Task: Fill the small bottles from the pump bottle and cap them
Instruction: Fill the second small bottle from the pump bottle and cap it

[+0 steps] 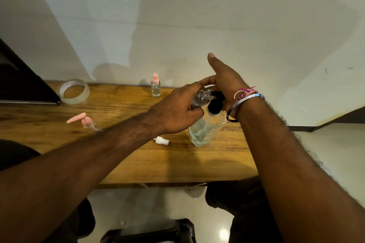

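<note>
The left hand point(177, 108) is gripping a small clear bottle point(201, 97), tilting its open neck toward the black top of the large clear bottle point(205, 130) standing on the counter point(138, 156). The right hand point(223, 83) is resting over that top, thumb sticking up; its fingers are hidden, so I cannot tell their grip. A pink-capped small bottle point(155, 86) is standing near the wall. A pink pump head point(83, 120) and a white sprayer cap point(162, 141) are lying loose.

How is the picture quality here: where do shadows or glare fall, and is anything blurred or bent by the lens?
Head view: soft shadows fall on the pale wall and below the clear pump bottle with black head on the wooden table; a bright glare spot shines on the floor; the small clear bottle gripped by the left hand looks blurred; the wide lens bends the wall edges.
</note>
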